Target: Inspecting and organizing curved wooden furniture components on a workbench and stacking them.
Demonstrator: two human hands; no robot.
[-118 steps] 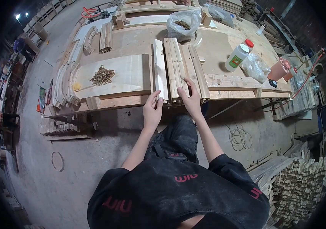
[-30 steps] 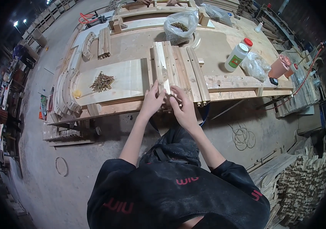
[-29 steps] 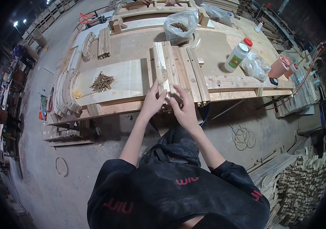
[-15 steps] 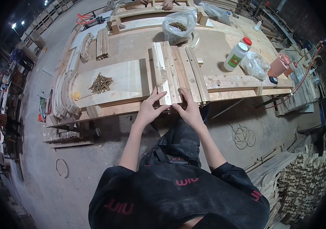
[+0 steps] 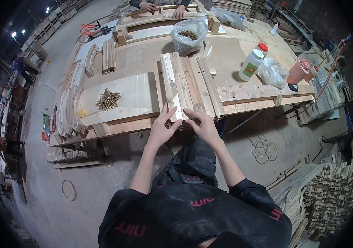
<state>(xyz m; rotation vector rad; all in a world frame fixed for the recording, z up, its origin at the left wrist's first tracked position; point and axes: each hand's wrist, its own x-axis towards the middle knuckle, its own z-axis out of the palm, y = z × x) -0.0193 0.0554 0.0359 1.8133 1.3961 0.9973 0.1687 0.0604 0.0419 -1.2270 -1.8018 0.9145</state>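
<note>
At the near edge of a wooden tabletop (image 5: 229,46), we see a person's bare left hand (image 5: 161,130) and bare right hand (image 5: 204,129) at the near ends of long, pale wooden slats (image 5: 180,82) lying side by side. Fingers and thumb of each grip curve about the wood; whether they press closed, we cannot tell. To the left we spot a heap of brass-coloured screws (image 5: 108,100); to the right, a white plastic bottle with a green label (image 5: 251,65). Beyond the slats sits a clear plastic bag (image 5: 184,46); farther off, a co-worker's hand (image 5: 179,12) touches a pale wooden frame (image 5: 151,19).
</note>
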